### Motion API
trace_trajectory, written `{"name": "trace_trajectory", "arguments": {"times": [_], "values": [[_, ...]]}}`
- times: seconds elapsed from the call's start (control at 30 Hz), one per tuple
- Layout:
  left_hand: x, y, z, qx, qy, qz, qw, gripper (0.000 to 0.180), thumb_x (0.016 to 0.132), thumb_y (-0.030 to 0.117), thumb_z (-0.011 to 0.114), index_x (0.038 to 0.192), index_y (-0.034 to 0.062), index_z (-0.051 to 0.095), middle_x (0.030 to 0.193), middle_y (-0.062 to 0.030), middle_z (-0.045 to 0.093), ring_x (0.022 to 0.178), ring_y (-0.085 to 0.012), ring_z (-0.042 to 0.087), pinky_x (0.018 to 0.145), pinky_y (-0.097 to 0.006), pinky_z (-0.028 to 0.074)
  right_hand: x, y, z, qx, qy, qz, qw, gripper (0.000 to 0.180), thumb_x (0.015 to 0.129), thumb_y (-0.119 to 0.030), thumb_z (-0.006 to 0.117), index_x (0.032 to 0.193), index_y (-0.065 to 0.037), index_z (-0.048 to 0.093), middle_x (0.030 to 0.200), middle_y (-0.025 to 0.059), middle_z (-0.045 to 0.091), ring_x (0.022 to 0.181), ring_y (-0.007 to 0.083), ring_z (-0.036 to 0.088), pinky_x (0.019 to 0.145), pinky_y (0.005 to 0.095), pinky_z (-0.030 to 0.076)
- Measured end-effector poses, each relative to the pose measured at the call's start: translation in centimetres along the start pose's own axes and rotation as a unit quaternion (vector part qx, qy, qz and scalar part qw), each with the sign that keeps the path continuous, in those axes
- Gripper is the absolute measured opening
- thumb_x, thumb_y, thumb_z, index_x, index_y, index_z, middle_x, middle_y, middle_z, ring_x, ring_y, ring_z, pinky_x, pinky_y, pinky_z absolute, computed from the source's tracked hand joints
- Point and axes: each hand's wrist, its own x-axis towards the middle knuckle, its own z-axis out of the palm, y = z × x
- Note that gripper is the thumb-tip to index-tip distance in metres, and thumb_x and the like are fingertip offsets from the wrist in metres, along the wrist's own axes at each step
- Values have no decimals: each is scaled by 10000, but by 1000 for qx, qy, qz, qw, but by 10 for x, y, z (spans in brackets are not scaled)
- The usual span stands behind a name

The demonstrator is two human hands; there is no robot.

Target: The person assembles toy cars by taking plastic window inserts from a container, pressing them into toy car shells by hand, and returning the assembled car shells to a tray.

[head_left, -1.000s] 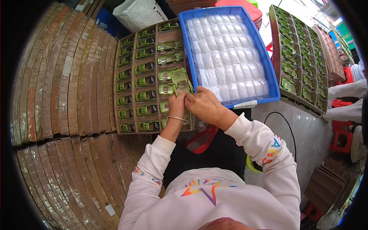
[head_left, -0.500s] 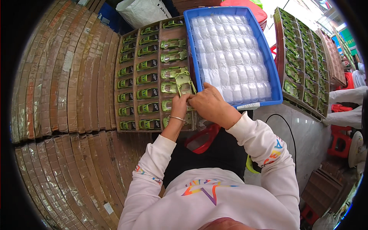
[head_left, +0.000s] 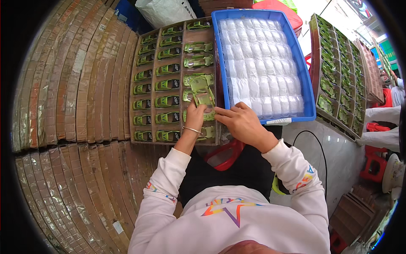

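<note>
A brown cardboard tray (head_left: 153, 95) with rows of compartments lies in front of me, most slots holding green toy cars. My left hand (head_left: 196, 115), with a bracelet on the wrist, grips a green toy car body (head_left: 202, 94) tilted above the right column of the tray. My right hand (head_left: 237, 120) rests beside it, fingertips touching the lower end of that same piece. A blue plastic crate (head_left: 310, 97) filled with clear wrapped parts stands just to the right of the tray.
Stacks of taped brown cardboard trays (head_left: 63, 84) fill the left side and curve around below. More trays of green cars (head_left: 338, 84) stand at the right. A red stool (head_left: 226, 154) sits under my arms. Another person's white sleeve (head_left: 380, 116) shows at far right.
Both hands moved the green car body slightly down and toward the tray's right column; my right hand shifted from on top of the piece to its lower end.
</note>
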Motion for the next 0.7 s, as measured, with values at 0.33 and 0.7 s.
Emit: {"name": "trace_trajectory", "arguments": {"times": [0.33,0.7], "values": [[3,2,1,-67,-32,-69,995,363,857,-52,427,1218,-29,463,1118,-177,626,761,-372,704,647,-379,603,-41,35,11,104,22,102,989,313,767,20,613,1051,-92,684,1104,46,693,863,241,650,787,361,465],[57,7,-15,9,3,-70,998,331,849,14,576,1170,-38,516,1002,-125,654,698,-301,712,587,-335,566,-50,83,31,99,61,239,964,216,812,-27,602,999,-74,699,926,91,689,847,301,631,764,391,486]]}}
